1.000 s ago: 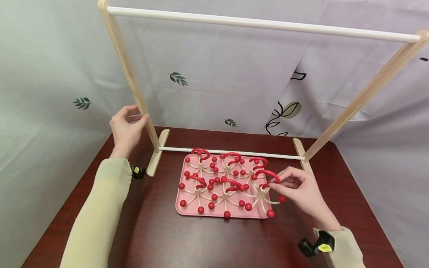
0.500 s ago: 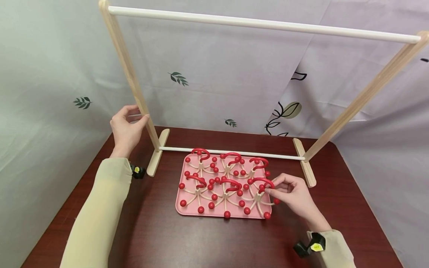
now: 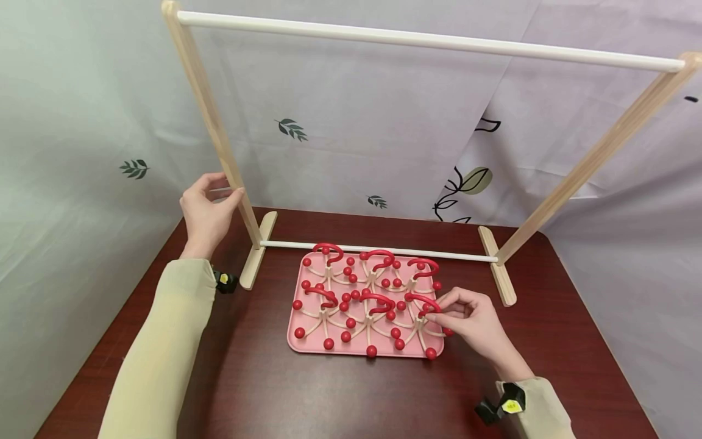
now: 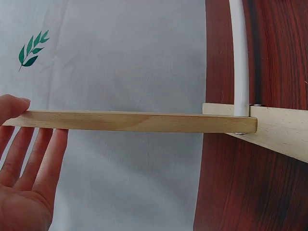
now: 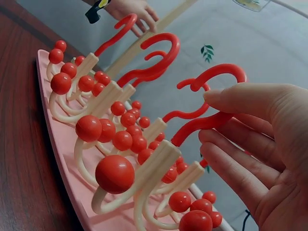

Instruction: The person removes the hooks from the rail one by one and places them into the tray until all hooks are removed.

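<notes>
My left hand (image 3: 205, 213) pinches the left wooden post (image 3: 211, 119) of a standing frame, thumb on one side and fingers on the other, as the left wrist view shows. At the tray's front right corner, my right hand (image 3: 474, 323) holds a multi-arm hook hanger (image 5: 159, 161) by its red hook (image 5: 199, 126), between thumb and fingers. This hanger has cream curved arms tipped with red balls. Several matching hangers (image 3: 369, 317) stand in two rows on the pink tray (image 3: 307, 347), hooks upward.
A white top rod (image 3: 428, 39) and a white lower rod (image 3: 460, 255) join the frame's posts, the right post (image 3: 592, 158) standing on a wooden foot (image 3: 501, 274). The tray lies on a dark wood table (image 3: 274, 390), before a pale cloth backdrop (image 3: 351, 134).
My right hand has moved left and slightly down with its hanger, bringing it from over the tray's right edge into the front right corner. The left hand stays on the post.
</notes>
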Available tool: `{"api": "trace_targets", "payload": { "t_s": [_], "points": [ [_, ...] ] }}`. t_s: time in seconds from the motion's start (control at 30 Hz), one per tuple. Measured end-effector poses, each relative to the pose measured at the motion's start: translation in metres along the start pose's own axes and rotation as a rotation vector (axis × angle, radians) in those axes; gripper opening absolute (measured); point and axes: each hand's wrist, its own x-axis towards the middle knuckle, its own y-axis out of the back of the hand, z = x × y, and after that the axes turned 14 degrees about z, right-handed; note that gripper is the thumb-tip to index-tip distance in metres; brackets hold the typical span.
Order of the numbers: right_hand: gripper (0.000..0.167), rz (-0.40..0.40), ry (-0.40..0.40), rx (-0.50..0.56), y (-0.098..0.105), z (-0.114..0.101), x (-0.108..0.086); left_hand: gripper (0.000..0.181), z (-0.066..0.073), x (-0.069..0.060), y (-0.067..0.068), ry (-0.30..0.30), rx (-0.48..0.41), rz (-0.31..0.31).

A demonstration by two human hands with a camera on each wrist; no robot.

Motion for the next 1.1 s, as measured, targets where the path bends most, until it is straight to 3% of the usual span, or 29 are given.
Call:
{"api": "trace_targets", "payload": {
  "t_s": [0.43, 0.63, 0.87, 1.03, 1.1],
  "points": [
    [0.022, 0.005, -0.021, -0.059, 0.009, 0.004, -0.001, 0.035, 0.001, 0.0, -0.001, -0.005, -0.009, -0.001],
    [0.033, 0.025, -0.002, -0.015, 0.017, -0.008, 0.001, 0.035, 0.0, -0.004, -0.001, -0.002, -0.007, 0.001],
    [0.032, 0.206, 0.145, -0.046, 0.042, -0.039, 0.02, 0.035, -0.001, -0.006, 0.0, -0.017, -0.006, 0.002],
    [0.032, 0.347, 0.232, -0.005, 0.063, -0.06, 0.043, 0.035, -0.001, -0.007, 0.001, -0.01, -0.013, 0.009],
    [0.034, 0.407, 0.254, -0.067, 0.072, -0.064, 0.05, 0.035, 0.0, -0.007, 0.001, -0.011, -0.015, 0.007]
  ]
}}
